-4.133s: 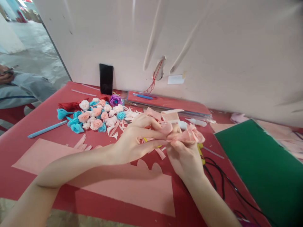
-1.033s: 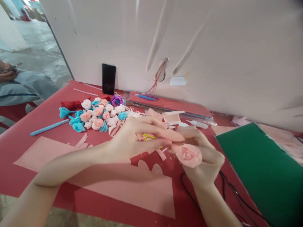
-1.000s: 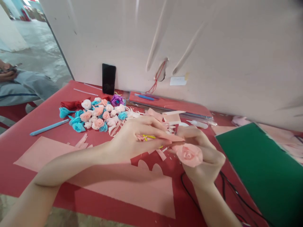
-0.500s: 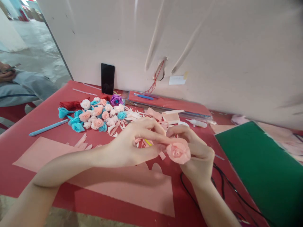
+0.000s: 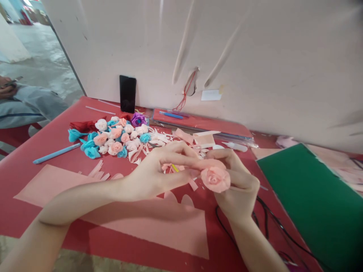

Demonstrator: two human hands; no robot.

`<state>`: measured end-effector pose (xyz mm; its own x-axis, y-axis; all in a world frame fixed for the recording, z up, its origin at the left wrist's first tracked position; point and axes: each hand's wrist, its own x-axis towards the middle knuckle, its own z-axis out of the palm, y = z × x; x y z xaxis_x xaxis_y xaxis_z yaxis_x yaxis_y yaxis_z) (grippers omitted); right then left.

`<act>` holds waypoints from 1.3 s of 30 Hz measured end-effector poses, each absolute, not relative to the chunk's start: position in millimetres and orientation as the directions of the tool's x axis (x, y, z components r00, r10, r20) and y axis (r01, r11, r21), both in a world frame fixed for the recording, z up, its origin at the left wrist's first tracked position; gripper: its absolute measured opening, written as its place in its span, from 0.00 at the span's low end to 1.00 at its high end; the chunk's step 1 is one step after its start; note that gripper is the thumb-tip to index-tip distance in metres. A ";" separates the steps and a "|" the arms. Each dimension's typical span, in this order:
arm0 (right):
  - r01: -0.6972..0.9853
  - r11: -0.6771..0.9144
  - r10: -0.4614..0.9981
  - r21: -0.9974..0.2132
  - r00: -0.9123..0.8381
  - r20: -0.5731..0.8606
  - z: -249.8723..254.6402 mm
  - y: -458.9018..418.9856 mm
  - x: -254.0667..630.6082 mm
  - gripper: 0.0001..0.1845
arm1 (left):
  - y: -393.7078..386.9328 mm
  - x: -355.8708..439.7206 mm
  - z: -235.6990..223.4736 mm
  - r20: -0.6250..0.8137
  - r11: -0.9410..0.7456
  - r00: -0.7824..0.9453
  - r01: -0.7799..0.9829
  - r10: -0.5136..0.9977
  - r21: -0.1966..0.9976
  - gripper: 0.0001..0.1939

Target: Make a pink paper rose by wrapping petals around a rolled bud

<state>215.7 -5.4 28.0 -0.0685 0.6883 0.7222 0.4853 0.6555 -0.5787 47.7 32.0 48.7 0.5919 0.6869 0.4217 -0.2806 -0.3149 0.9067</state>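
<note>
A pink paper rose faces me between my two hands, its petals curled round a tight centre. My right hand grips it from behind and below; the hand hides the flower's base. From the left, my left hand pinches at the rose's edge with thumb and fingers, and a pink petal shows along its fingertips. Beneath my hands lies a pink paper sheet on the red table. Cut petal pieces rest by its upper edge.
Finished paper flowers in several colours pile up at the back left, beside paper scraps. A phone leans against the wall. A green board and black cables are on the right. A seated person is at far left.
The rose has tilted slightly, and more of a petal shows above it along my left fingertips. Both hands stay in nearly the same place.
</note>
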 end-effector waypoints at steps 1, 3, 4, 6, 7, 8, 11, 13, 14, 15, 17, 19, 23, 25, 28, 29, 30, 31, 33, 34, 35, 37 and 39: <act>0.490 0.652 0.689 -0.578 -0.065 0.722 28.0 -5.6 215.7 0.12 | 31.8 47.8 48.4 0.409 -0.296 0.596 -0.284 0.691 0.912 0.13; 0.498 0.643 0.696 -0.582 -0.062 0.715 28.4 -5.8 215.4 0.12 | 31.6 48.3 46.7 0.402 -0.265 0.594 -0.308 0.696 0.914 0.13; 0.502 0.637 0.700 -0.585 -0.059 0.711 28.7 -5.8 215.1 0.12 | 31.5 48.6 45.5 0.400 -0.250 0.591 -0.323 0.700 0.913 0.13; 0.515 0.622 0.710 -0.590 -0.053 0.702 29.5 -5.8 214.1 0.12 | 31.3 49.1 42.9 0.397 -0.226 0.585 -0.345 0.707 0.911 0.13; 0.520 0.617 0.711 -0.590 -0.048 0.701 29.8 -5.7 213.6 0.12 | 31.1 49.2 41.8 0.390 -0.214 0.584 -0.348 0.712 0.913 0.13; 0.526 0.612 0.712 -0.590 -0.043 0.701 29.9 -5.6 213.2 0.12 | 31.0 49.3 41.0 0.377 -0.201 0.585 -0.344 0.718 0.917 0.13; 0.528 0.610 0.716 -0.590 -0.048 0.697 29.8 -5.2 213.0 0.12 | 31.1 48.7 40.8 0.343 -0.178 0.591 -0.321 0.730 0.930 0.12; 0.523 0.611 0.720 -0.594 -0.057 0.691 29.8 -5.1 213.5 0.12 | 31.7 48.2 42.1 0.336 -0.188 0.601 -0.297 0.725 0.936 0.12; 0.523 0.605 0.728 -0.601 -0.058 0.683 30.1 -5.2 213.7 0.12 | 32.0 48.1 42.8 0.338 -0.198 0.607 -0.287 0.719 0.937 0.12; 0.525 0.595 0.737 -0.609 -0.053 0.674 30.5 -5.5 213.8 0.12 | 32.3 48.0 43.5 0.336 -0.206 0.610 -0.275 0.717 0.939 0.12; 0.531 0.560 0.762 -0.636 -0.029 0.647 31.6 -6.6 213.4 0.11 | 32.9 48.3 44.2 0.330 -0.212 0.607 -0.259 0.723 0.942 0.11; 0.526 0.521 0.789 -0.672 0.003 0.614 32.9 -7.7 212.3 0.12 | 33.5 49.0 43.8 0.331 -0.216 0.590 -0.258 0.737 0.942 0.10; 0.485 0.458 0.837 -0.744 0.044 0.545 33.3 -7.8 209.7 0.10 | 35.2 50.9 40.7 0.299 -0.190 0.568 -0.244 0.767 0.951 0.09; 0.468 0.437 0.852 -0.768 0.060 0.520 32.2 -6.9 208.8 0.09 | 36.1 51.6 38.9 0.288 -0.187 0.560 -0.231 0.777 0.955 0.10; 0.468 0.403 0.863 -0.786 0.091 0.497 30.2 -5.4 208.3 0.07 | 36.8 52.1 37.3 0.298 -0.203 0.549 -0.228 0.781 0.952 0.10; 0.470 0.394 0.865 -0.790 0.100 0.491 29.8 -5.0 208.2 0.06 | 36.8 52.0 37.2 0.297 -0.201 0.548 -0.229 0.782 0.952 0.10; 0.471 0.384 0.868 -0.794 0.108 0.484 29.6 -4.6 208.1 0.05 | 36.6 51.9 37.5 0.291 -0.195 0.551 -0.226 0.782 0.954 0.10; 0.468 0.376 0.871 -0.800 0.116 0.478 29.6 -4.3 207.9 0.05 | 36.3 51.7 38.2 0.281 -0.189 0.555 -0.219 0.783 0.957 0.10; 0.458 0.374 0.873 -0.807 0.119 0.472 30.1 -3.8 207.4 0.05 | 35.6 51.5 40.2 0.256 -0.182 0.566 -0.185 0.783 0.966 0.09; 0.454 0.374 0.876 -0.809 0.115 0.469 30.4 -3.6 207.0 0.05 | 35.3 51.6 41.3 0.240 -0.178 0.569 -0.163 0.787 0.970 0.08; 0.452 0.375 0.877 -0.809 0.110 0.468 30.7 -3.4 206.7 0.06 | 35.1 51.8 42.4 0.224 -0.172 0.566 -0.143 0.794 0.975 0.07; 0.455 0.370 0.881 -0.810 0.103 0.461 30.9 -3.3 206.3 0.05 | 35.3 52.6 43.6 0.200 -0.157 0.549 -0.125 0.812 0.980 0.05; 0.458 0.368 0.884 -0.809 0.098 0.457 30.1 -3.6 206.1 0.05 | 36.1 53.4 43.5 0.194 -0.144 0.526 -0.134 0.828 0.980 0.03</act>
<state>206.1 -3.6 30.1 0.0983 0.8839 0.4573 0.4579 0.3678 -0.8093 53.4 36.1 43.5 0.5258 0.8283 0.1938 -0.1341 -0.1443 0.9804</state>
